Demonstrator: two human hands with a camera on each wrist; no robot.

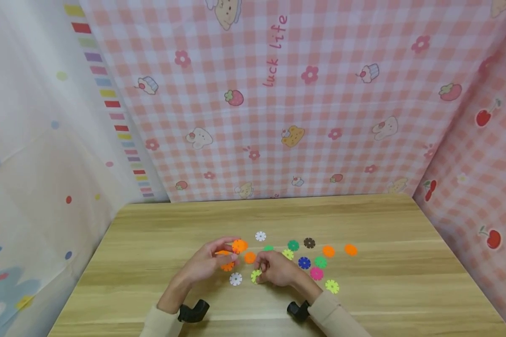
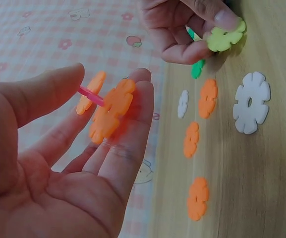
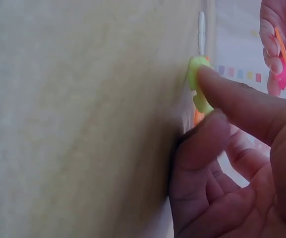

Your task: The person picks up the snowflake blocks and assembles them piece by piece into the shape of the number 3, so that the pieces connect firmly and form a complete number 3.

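"Over the table [image 1: 152, 252], near you?"
"My right hand [image 1: 276, 269] pinches a yellow-green disc [image 2: 227, 38]."
"Beyond it?"
"My left hand [image 1: 206, 263] grips two orange discs [image 2: 113, 111], already joined by a pink disc [image 3: 285, 78]."
"Farther?"
"A white disc [image 1: 257, 236], loose, apparently left unjoined."

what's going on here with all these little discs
Someone is handling flower-shaped discs over a wooden table. The left hand's grip holds a pink disc with two orange discs joined to it. The right hand's grip pinches a yellow-green disc, separate from that trio. More, in several colours, lie spread on the table.
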